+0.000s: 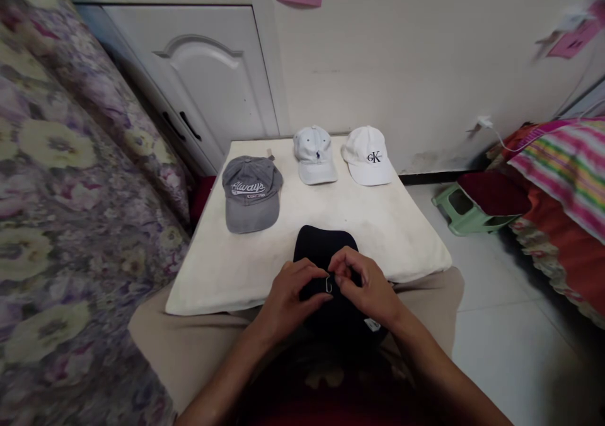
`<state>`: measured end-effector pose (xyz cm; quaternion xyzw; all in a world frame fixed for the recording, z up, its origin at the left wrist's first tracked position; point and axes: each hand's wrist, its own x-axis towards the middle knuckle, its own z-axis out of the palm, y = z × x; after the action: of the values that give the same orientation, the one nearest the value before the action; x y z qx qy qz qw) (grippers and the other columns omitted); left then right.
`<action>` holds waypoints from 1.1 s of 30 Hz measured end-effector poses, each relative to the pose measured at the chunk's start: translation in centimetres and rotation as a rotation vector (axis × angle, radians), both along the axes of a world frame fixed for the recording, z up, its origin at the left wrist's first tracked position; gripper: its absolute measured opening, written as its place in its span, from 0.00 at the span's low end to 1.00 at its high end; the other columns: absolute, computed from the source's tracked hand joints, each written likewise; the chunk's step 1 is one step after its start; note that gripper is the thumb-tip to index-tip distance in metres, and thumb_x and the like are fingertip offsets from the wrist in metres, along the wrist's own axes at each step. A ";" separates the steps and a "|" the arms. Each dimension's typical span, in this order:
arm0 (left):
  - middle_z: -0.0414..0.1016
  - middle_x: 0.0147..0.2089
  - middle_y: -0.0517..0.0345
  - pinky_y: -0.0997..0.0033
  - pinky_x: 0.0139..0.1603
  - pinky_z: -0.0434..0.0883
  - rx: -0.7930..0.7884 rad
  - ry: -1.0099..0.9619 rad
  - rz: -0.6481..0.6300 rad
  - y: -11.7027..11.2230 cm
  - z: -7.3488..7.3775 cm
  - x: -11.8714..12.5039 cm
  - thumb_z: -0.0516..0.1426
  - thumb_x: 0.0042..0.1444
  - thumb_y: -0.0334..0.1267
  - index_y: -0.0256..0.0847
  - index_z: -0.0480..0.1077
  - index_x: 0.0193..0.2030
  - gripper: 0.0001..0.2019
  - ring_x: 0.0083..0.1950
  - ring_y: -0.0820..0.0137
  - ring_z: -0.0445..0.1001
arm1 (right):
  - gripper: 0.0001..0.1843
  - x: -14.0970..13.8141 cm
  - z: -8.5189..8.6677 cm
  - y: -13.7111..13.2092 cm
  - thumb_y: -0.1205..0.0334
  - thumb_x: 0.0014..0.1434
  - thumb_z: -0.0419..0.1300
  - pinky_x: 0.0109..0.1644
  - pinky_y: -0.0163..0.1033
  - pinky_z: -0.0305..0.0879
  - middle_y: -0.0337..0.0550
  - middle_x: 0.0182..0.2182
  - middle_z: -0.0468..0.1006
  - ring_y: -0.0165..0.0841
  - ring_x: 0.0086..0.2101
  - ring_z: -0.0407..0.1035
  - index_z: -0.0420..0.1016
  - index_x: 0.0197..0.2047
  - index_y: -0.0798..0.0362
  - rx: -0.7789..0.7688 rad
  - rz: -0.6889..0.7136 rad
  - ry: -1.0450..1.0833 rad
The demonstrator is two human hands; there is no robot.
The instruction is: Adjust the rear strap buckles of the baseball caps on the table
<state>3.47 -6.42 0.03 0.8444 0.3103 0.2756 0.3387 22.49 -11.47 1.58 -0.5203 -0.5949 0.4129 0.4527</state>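
Note:
A black cap lies over my lap at the near edge of the table, its brim pointing away from me. My left hand pinches a small metal buckle on the cap between thumb and fingertips. Just right of the buckle, my right hand is closed with thumb and fingers together at the cap's dark strap. Black on black, the strap is hard to make out. A white label shows on the cap below my right wrist.
On the white-covered table sit a grey cap at left, a pale blue cap at back and a white cap at back right. A floral curtain hangs at left. A green stool stands right, beside a bed.

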 end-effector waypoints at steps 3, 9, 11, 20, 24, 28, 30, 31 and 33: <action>0.76 0.40 0.58 0.65 0.43 0.63 0.030 0.033 -0.008 0.0 0.1 0.2 0.65 0.56 0.40 0.45 0.74 0.44 0.10 0.40 0.66 0.72 | 0.13 0.1 -0.1 0.1 0.76 0.50 0.53 0.32 0.35 0.58 0.32 0.23 0.65 0.29 0.26 0.62 0.68 0.37 0.51 0.002 0.003 -0.040; 0.77 0.40 0.59 0.64 0.42 0.63 0.042 0.074 -0.006 0.1 0.1 0.4 0.65 0.56 0.41 0.45 0.74 0.44 0.10 0.39 0.66 0.73 | 0.14 0.1 -0.1 0.1 0.76 0.50 0.54 0.34 0.37 0.58 0.33 0.26 0.66 0.30 0.29 0.62 0.68 0.37 0.50 0.011 -0.005 -0.118; 0.77 0.40 0.58 0.64 0.42 0.63 0.049 0.093 -0.011 0.1 0.1 0.4 0.64 0.57 0.42 0.45 0.74 0.44 0.10 0.40 0.66 0.73 | 0.14 0.1 -0.1 0.1 0.77 0.50 0.54 0.35 0.38 0.59 0.34 0.26 0.67 0.31 0.29 0.62 0.68 0.37 0.50 0.012 -0.006 -0.142; 0.77 0.40 0.57 0.64 0.40 0.62 0.096 0.157 -0.042 0.2 0.1 0.6 0.64 0.57 0.42 0.45 0.74 0.46 0.11 0.40 0.65 0.73 | 0.16 0.2 -0.3 0.1 0.78 0.49 0.54 0.33 0.37 0.58 0.33 0.27 0.66 0.30 0.29 0.63 0.68 0.38 0.49 -0.038 0.063 -0.167; 0.77 0.40 0.57 0.64 0.40 0.62 0.104 0.157 -0.049 0.2 0.0 0.6 0.64 0.57 0.41 0.44 0.74 0.46 0.12 0.39 0.65 0.72 | 0.14 0.6 0.0 0.3 0.76 0.52 0.55 0.32 0.36 0.58 0.33 0.27 0.66 0.30 0.28 0.63 0.67 0.38 0.49 -0.116 0.123 -0.118; 0.76 0.40 0.58 0.64 0.41 0.62 0.100 0.150 -0.022 0.2 0.1 0.5 0.64 0.57 0.42 0.45 0.73 0.45 0.11 0.39 0.66 0.72 | 0.08 1.0 -0.2 0.1 0.73 0.54 0.58 0.38 0.39 0.61 0.35 0.30 0.69 0.32 0.33 0.65 0.69 0.35 0.50 -0.066 0.097 -0.145; 0.76 0.40 0.58 0.64 0.42 0.63 0.089 0.149 -0.021 0.3 0.1 0.4 0.64 0.57 0.43 0.45 0.73 0.45 0.11 0.40 0.66 0.72 | 0.07 1.1 -0.5 -0.1 0.72 0.55 0.60 0.41 0.40 0.61 0.36 0.31 0.71 0.33 0.35 0.65 0.70 0.34 0.50 -0.024 0.062 -0.174; 0.76 0.40 0.58 0.64 0.42 0.63 0.083 0.150 -0.021 0.3 0.2 0.4 0.63 0.58 0.43 0.45 0.73 0.46 0.11 0.40 0.66 0.72 | 0.06 1.2 -0.6 -0.3 0.71 0.55 0.60 0.41 0.41 0.61 0.37 0.32 0.71 0.34 0.36 0.65 0.70 0.34 0.50 -0.008 0.048 -0.180; 0.76 0.40 0.58 0.64 0.42 0.62 0.072 0.152 -0.022 0.4 0.2 0.4 0.63 0.58 0.43 0.45 0.73 0.46 0.11 0.40 0.66 0.72 | 0.06 1.2 -0.7 -0.5 0.71 0.56 0.60 0.42 0.41 0.61 0.37 0.32 0.72 0.34 0.36 0.65 0.70 0.35 0.49 0.019 0.036 -0.181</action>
<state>3.86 -6.07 0.22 0.8779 0.3157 0.2180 0.2865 23.72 -11.97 0.88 -0.5404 -0.6466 0.3664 0.3945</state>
